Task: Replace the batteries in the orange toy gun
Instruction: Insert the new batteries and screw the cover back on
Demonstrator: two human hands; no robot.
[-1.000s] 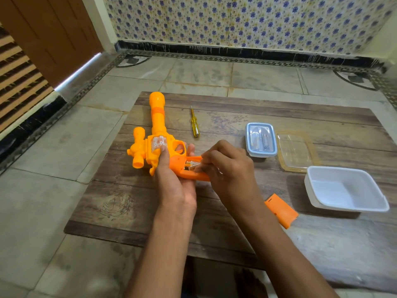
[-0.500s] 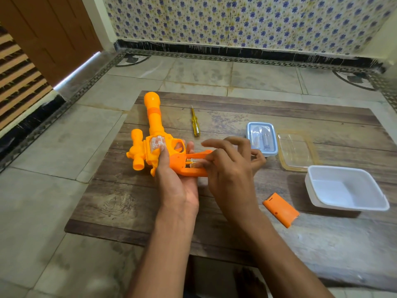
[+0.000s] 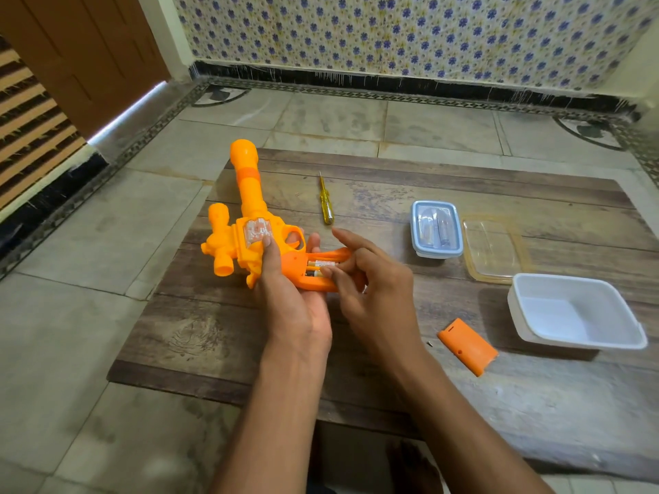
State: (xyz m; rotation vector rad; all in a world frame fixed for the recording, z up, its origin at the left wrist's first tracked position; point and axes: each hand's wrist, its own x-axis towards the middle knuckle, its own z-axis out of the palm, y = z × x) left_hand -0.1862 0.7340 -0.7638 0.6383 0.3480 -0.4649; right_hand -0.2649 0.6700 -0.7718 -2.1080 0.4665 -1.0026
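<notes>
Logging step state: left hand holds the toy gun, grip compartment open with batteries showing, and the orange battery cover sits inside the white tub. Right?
Not quite. The head view shows the orange battery cover lying on the wooden table, just left of the white tub, not inside it. The rest holds: the left hand holds the toy gun, and batteries show in the open grip compartment.

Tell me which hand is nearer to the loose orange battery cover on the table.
Right. The right hand works at the toy gun's open grip, up and left of the battery cover, apart from it. The left hand grips the gun farther left.
</notes>
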